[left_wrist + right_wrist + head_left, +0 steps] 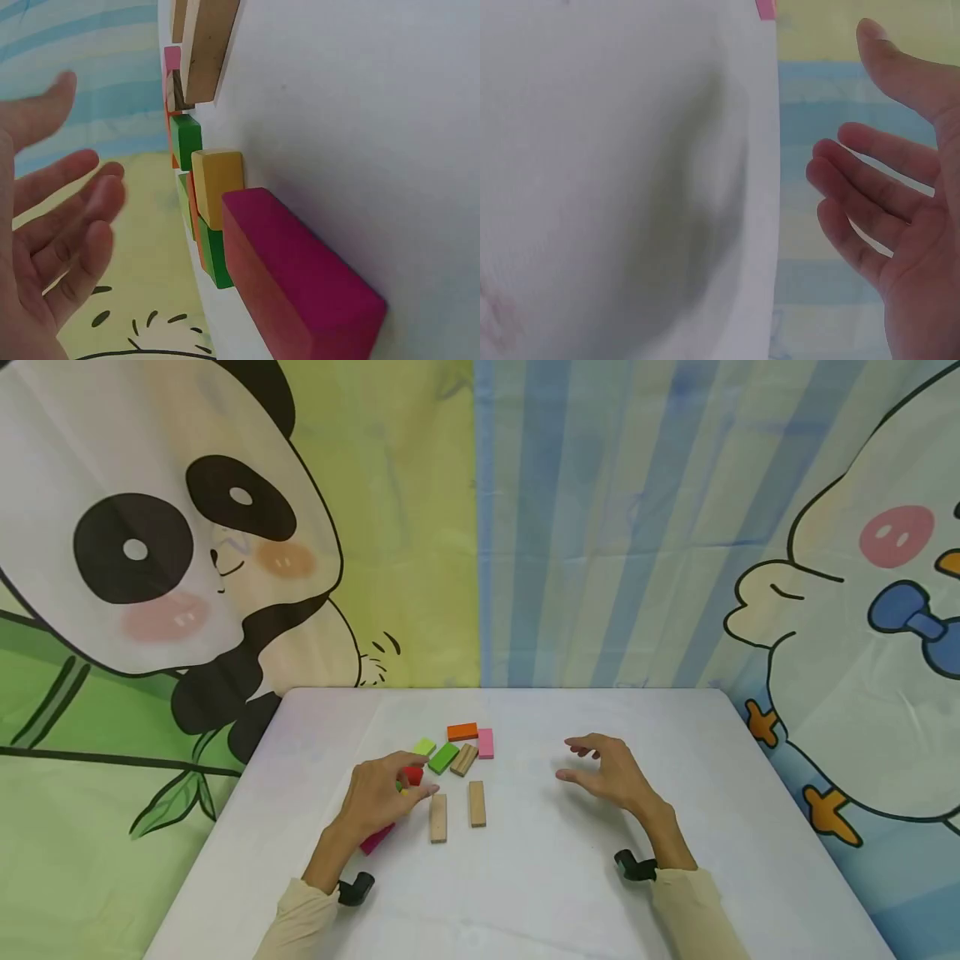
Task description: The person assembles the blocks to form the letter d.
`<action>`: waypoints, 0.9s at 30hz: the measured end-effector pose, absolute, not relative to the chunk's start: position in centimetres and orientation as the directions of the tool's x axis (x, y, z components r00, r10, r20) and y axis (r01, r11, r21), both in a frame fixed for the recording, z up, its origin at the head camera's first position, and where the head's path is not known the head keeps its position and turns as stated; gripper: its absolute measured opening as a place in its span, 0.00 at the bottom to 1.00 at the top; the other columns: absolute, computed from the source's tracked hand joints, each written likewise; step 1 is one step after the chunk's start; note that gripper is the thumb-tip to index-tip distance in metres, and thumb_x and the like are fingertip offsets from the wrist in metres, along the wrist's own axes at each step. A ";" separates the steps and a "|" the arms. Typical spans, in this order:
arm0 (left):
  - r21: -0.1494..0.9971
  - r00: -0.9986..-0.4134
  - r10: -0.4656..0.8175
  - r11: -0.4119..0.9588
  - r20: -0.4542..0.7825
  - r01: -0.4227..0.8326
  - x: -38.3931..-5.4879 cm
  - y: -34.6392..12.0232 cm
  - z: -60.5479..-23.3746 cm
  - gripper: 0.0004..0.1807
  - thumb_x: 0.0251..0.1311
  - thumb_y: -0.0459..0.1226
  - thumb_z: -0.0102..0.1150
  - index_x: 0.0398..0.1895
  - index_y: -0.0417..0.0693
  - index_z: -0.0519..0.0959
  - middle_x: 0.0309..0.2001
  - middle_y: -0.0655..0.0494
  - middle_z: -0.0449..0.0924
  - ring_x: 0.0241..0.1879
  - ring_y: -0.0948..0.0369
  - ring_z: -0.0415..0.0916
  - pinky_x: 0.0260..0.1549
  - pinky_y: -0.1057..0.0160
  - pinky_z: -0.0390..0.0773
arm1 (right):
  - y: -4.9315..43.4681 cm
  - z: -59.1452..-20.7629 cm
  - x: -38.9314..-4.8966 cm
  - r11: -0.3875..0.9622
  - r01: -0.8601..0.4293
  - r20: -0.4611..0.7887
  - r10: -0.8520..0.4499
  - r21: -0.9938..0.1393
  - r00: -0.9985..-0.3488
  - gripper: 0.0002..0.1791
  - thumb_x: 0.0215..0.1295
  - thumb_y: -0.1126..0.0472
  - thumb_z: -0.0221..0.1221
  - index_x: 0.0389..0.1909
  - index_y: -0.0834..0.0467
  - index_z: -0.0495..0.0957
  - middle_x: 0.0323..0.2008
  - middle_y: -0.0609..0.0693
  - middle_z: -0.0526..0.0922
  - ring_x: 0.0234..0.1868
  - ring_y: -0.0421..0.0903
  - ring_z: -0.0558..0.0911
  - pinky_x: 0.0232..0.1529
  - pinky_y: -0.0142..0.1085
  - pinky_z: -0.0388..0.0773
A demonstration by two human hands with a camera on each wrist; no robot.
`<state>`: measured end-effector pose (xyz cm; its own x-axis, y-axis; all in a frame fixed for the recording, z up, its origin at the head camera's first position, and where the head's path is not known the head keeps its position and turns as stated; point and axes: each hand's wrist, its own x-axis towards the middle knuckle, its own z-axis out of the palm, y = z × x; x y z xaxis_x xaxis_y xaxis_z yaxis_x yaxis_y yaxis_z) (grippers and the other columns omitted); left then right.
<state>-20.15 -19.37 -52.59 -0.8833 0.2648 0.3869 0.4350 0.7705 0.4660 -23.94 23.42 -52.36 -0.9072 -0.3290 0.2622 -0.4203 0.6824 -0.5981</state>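
My left hand [381, 795] hovers over the coloured blocks, thumb and fingers apart and nothing between them. Partly hidden beneath it are a red block [412, 775] and a magenta block [377, 838]; in the left wrist view a yellow block [217, 187] stands beside the magenta one. Two plain wooden blocks [438, 818] [477, 803] lie to the right of that hand, roughly parallel. My right hand [611, 770] is held above the white table at the right, fingers loosely bent and holding nothing.
Farther back on the white table [570, 893] lie an orange block [462, 732], a pink block [486, 743], a green block [443, 757], a lime block [423, 747] and striped brown wood [464, 760]. Cartoon-printed cloth [600, 527] hangs behind the table.
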 end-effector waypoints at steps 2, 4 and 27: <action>0.462 -0.893 0.277 0.778 0.355 0.425 -19.9 -19.4 -52.6 0.30 0.52 0.56 0.86 0.55 0.52 0.91 0.28 0.58 0.85 0.23 0.71 0.68 0.23 0.69 0.67 | 22.9 -52.7 -23.9 0.657 -0.437 0.268 -0.347 -0.614 -0.899 0.33 0.60 0.49 0.80 0.62 0.63 0.86 0.52 0.59 0.92 0.51 0.59 0.87 0.55 0.59 0.84; 0.448 -0.897 0.298 0.787 0.326 0.424 -19.6 -19.4 -52.7 0.33 0.47 0.58 0.87 0.55 0.55 0.91 0.28 0.59 0.83 0.25 0.71 0.67 0.24 0.69 0.66 | 22.3 -52.9 -23.9 0.633 -0.449 0.268 -0.365 -0.631 -0.892 0.33 0.60 0.50 0.81 0.62 0.63 0.86 0.52 0.58 0.91 0.51 0.59 0.87 0.55 0.58 0.84; 0.407 -0.912 0.356 0.817 0.201 0.409 -17.8 -18.7 -54.4 0.43 0.31 0.58 0.94 0.57 0.57 0.90 0.55 0.62 0.91 0.53 0.60 0.86 0.46 0.56 0.81 | 15.2 -55.2 -24.0 0.432 -0.505 0.233 -0.542 -0.747 -0.808 0.47 0.43 0.51 0.89 0.66 0.62 0.83 0.63 0.58 0.88 0.60 0.58 0.86 0.65 0.58 0.83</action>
